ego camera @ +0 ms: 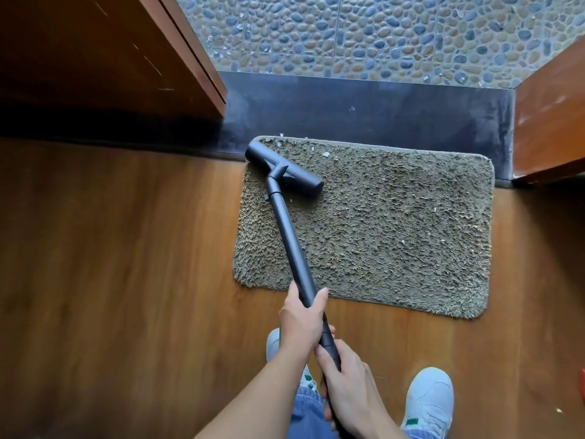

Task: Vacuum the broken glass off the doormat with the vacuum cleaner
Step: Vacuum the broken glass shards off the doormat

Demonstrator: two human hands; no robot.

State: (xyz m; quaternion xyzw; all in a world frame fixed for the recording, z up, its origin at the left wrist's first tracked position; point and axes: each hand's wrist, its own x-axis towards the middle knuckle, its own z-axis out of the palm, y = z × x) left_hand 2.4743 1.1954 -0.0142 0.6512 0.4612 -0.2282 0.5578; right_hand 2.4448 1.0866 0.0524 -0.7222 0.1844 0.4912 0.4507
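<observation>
A shaggy grey-green doormat (395, 236) lies on the wooden floor before a dark threshold. The black vacuum head (304, 177) rests on the mat's far left corner, set at a slant. Its black tube (292, 242) runs back toward me. My left hand (300, 321) grips the tube just past the mat's near edge. My right hand (348, 384) holds the tube lower down, close to my body. Small pale glass shards (325, 154) lie near the mat's far edge, with a few more specks scattered to the right.
A dark stone threshold (380, 109) runs behind the mat, with a pebble-tiled floor (364, 33) beyond it carrying more pale bits. An open wooden door (104, 52) stands at left and a wooden frame (550, 122) at right. My white shoes (427, 403) stand on the floor.
</observation>
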